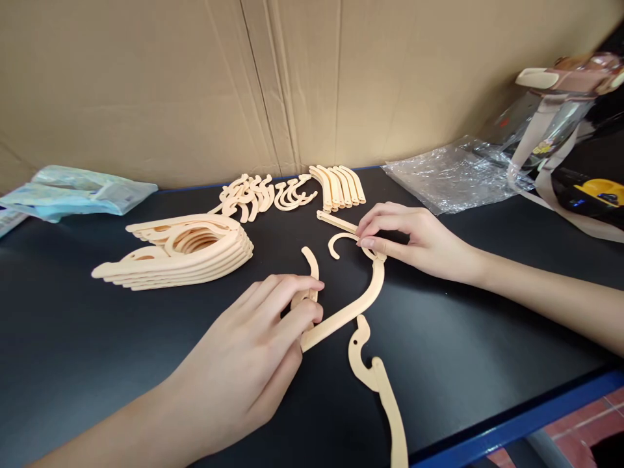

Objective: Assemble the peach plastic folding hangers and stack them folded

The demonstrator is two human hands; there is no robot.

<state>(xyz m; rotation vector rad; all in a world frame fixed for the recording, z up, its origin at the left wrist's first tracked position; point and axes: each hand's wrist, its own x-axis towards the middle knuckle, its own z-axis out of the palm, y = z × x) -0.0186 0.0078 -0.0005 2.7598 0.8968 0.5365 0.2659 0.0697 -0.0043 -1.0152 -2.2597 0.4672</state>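
A cream plastic hanger piece (363, 296) with a curved arm and a hook lies between my hands on the black table. My right hand (414, 237) pinches its upper end beside the hook (336, 244). My left hand (263, 338) is closed around a small curved part (312, 263) at the lower end of the arm; the fingers partly hide it. Nearer the front edge lies another jointed piece (390, 403), touched by neither hand.
Folded hangers (195, 260) are stacked at the left. Behind are loose hooks (292, 195), small curved parts (248, 195) and a row of arms (338, 187). A blue packet (92, 192), clear plastic bag (448, 175) and strapped bottle (560, 110) stand near the cardboard wall (195, 84).
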